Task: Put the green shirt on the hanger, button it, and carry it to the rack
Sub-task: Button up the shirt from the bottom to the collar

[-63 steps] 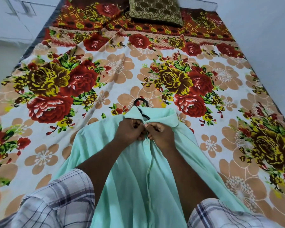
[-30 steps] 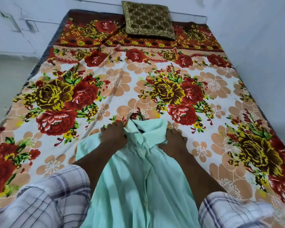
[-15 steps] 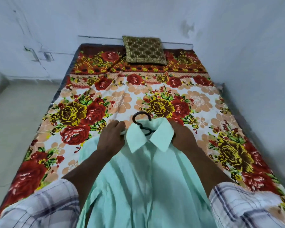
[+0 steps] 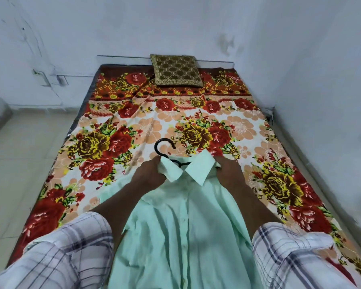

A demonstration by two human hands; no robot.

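The mint green shirt (image 4: 181,230) hangs in front of me on a black hanger (image 4: 164,150), its placket closed down the front and its collar spread. The hanger's hook sticks up above the collar. My left hand (image 4: 149,177) grips the shirt's left shoulder and the left collar point. My right hand (image 4: 229,174) grips the right shoulder beside the collar. The hanger's arms are hidden inside the shirt.
Below the shirt lies a bed (image 4: 248,130) with a floral sheet and a brown-gold pillow (image 4: 176,70) at its head. A white wall runs along the bed's right side. Pale tiled floor (image 4: 23,155) lies to the left.
My hands left the top button, moved out to the shoulders, and lifted the shirt and hanger off the bed. The view has risen and pulled back from the bed.
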